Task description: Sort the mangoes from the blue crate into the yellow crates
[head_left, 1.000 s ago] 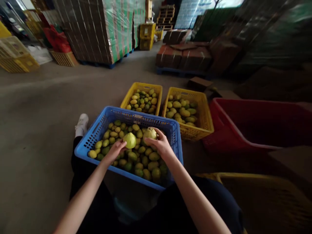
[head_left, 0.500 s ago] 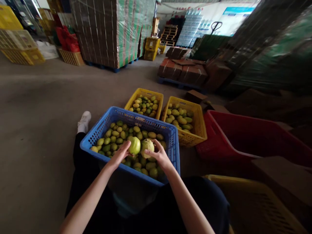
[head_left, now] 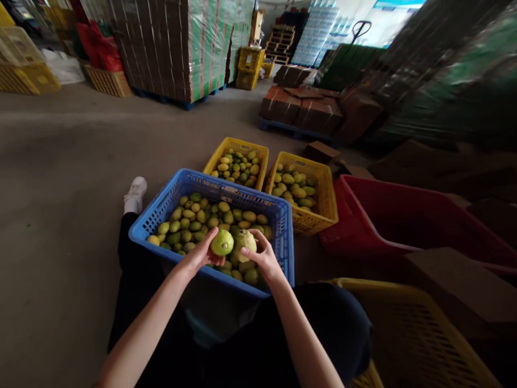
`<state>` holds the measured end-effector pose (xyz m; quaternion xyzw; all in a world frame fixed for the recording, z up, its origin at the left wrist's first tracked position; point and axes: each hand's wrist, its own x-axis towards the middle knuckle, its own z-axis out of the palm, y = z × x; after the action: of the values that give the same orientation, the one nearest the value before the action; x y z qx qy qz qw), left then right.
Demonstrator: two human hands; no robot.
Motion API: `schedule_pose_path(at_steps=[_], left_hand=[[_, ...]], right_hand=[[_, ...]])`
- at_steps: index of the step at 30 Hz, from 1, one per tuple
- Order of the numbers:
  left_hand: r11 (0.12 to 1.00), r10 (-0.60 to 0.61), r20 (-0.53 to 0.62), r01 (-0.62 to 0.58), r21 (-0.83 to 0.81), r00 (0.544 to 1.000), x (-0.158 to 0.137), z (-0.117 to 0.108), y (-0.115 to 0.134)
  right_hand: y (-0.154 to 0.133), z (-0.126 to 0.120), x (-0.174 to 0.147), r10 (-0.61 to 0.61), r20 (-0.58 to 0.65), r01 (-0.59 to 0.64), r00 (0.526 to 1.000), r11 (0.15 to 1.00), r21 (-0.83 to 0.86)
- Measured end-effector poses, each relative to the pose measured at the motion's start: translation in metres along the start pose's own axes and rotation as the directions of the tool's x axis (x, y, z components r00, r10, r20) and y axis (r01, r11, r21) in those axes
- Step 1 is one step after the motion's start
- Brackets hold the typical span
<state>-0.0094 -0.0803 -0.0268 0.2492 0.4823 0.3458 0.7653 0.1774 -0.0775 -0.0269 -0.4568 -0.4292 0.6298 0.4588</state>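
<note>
My left hand (head_left: 204, 251) is closed around a smooth, bright green-yellow lemon (head_left: 222, 243), its round stem end facing me. In my right hand (head_left: 262, 255) is a paler, bumpier lemon (head_left: 244, 246), gripped between thumb and fingers. The two fruits are side by side, very close together, over the blue crate (head_left: 181, 258). Inside that crate lies a layer of smaller green and yellow lemons (head_left: 189, 222); my hands and forearms hide some of them.
Beyond the blue crate stand two yellow crates, the left one (head_left: 264, 164) and the right one (head_left: 329, 213), both holding similar fruit. To the right are a red bin (head_left: 355, 215), cardboard (head_left: 460, 280) and another yellow crate (head_left: 404, 291). Wrapped box stacks (head_left: 161, 54) stand farther back.
The lemon in my left hand has turned, so its stem end now faces me, and my left fingers show more beneath it. The whole view has shifted slightly.
</note>
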Motion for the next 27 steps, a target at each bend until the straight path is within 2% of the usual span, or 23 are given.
schedule_pose_path(at_steps=[4,11,16,19,23,27], left_hand=[[0.988,-0.128,-0.002,0.128,0.087,0.992,0.0009,-0.0039,0.0003],[0.984,-0.154,-0.058,0.158,0.084,0.986,0.0029,-0.0046,0.0009],[0.974,-0.192,-0.016,0.192,0.119,0.981,0.008,-0.0066,-0.0009],[0.974,-0.209,0.035,0.205,0.097,0.977,0.0079,-0.0072,-0.003],[0.971,-0.231,0.11,0.222,0.089,0.967,0.0065,-0.0082,-0.0042],[0.944,-0.306,0.152,0.28,0.172,0.94,0.0091,-0.011,-0.0054]], right_hand=[[0.0006,0.004,0.0021,0.037,0.0,-0.037,0.999,0.999,-0.005],[0.001,0.0059,0.0037,0.028,0.034,-0.029,0.999,0.999,0.014],[-0.0039,0.0029,0.0017,-0.092,0.165,0.09,0.982,0.996,0.02],[-0.0053,0.0029,0.0027,-0.154,0.177,0.157,0.972,0.988,0.0],[-0.0051,0.0028,0.0029,-0.102,0.16,0.098,0.982,0.995,0.03],[-0.0041,0.0028,0.0005,-0.031,0.099,0.029,0.995,0.999,0.013]])
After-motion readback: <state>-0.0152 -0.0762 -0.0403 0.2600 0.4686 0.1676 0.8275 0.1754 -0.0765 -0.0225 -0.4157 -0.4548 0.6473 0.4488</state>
